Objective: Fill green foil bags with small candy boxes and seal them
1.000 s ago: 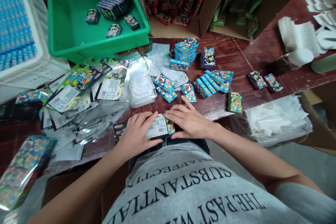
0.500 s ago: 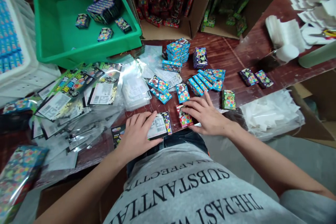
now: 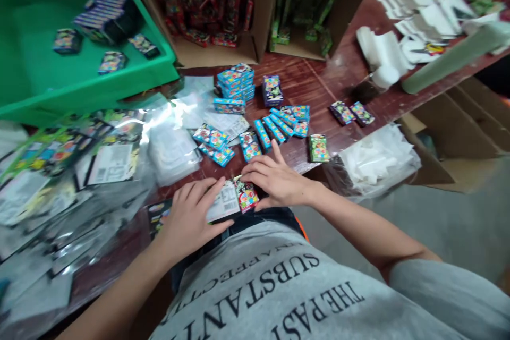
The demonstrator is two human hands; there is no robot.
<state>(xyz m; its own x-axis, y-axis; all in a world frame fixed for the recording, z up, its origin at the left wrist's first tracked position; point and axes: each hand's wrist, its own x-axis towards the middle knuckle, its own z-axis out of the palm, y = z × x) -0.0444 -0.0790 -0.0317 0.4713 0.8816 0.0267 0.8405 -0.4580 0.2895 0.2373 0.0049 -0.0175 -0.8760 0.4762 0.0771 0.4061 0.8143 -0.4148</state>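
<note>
My left hand lies across a flat printed packet at the table's near edge, its fingers along the far side and its thumb along the near side. The packet has a white barcode panel; its middle is hidden under the hand. Between the thumb and fingers of my right hand is a small red box, right against the packet's right end. Just beyond that hand lie several small blue boxes. A green box rests to its right.
Clear bags with printed cards cover the left side. A green bin and cartons of red boxes and green boxes stand behind. Purple boxes, a bag of white pieces and a pale green roll are also here.
My right hand has slid the red box left until it meets the packet's right end. My left hand stays on the packet. The camera view has shifted to the right.
</note>
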